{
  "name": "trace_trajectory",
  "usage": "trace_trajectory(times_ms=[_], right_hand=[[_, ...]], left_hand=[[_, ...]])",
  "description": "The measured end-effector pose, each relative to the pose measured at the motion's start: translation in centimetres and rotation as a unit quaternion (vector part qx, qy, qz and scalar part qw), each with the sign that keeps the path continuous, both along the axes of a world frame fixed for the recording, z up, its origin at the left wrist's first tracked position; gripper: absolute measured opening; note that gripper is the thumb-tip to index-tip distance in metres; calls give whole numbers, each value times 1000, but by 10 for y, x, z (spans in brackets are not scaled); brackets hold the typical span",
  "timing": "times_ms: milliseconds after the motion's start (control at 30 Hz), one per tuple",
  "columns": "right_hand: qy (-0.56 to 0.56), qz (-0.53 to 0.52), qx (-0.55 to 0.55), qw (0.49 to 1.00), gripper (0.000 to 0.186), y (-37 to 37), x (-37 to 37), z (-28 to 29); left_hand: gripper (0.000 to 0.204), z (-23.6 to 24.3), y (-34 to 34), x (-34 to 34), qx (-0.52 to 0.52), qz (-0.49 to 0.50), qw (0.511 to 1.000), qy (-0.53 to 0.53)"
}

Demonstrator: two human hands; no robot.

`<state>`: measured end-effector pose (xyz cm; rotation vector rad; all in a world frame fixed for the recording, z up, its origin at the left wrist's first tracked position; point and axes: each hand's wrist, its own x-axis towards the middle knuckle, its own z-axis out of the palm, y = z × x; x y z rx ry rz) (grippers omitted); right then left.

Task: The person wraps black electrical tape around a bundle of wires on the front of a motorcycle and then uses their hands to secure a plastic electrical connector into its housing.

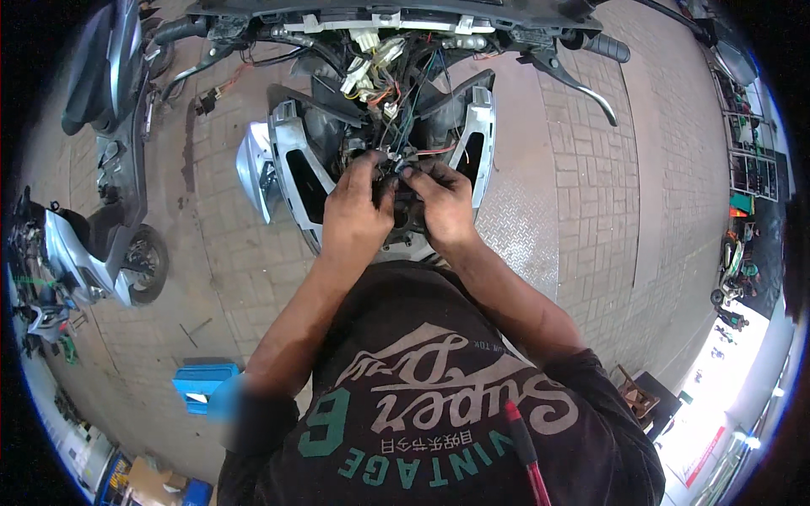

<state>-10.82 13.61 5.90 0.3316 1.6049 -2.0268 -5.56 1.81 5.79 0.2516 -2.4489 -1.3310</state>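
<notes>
My left hand (361,207) and my right hand (444,202) meet inside the opened front of a scooter, fingertips close together. Both hands are closed in a pinch at the lower end of a bundle of thin wires (407,118). What exactly sits between the fingertips is small and partly covered by the fingers. A pinkish-red wire (434,152) runs off to the right just above my right fingers. Higher up hang several white plug connectors (361,78) with coloured wires. Silver-grey body panels (294,160) flank the opening on either side.
Handlebars with a left brake lever (192,74) and a right brake lever (582,84) span the top. Another scooter (93,244) stands at the left. On the paved floor lie a blue box (202,384) and a patterned metal plate (521,228). A shelf rack (747,139) stands far right.
</notes>
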Motion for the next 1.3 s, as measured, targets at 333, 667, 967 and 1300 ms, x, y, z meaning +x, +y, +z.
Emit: trace_trajectory(times_ms=[333, 667, 967, 1300], right_hand=[[84, 71, 127, 986, 17, -1, -10, -9], [107, 105, 127, 981, 20, -2, -18, -10], [110, 128, 128, 977, 21, 1, -20, -19], [55, 120, 70, 989, 20, 17, -14, -5]], left_hand=[[41, -4, -4, -1, -21, -22, 1000, 7], [33, 5, -3, -4, -55, -23, 998, -26], [27, 15, -8, -16, -74, -54, 983, -160], [19, 21, -39, -41, 151, -209, 930, -262]])
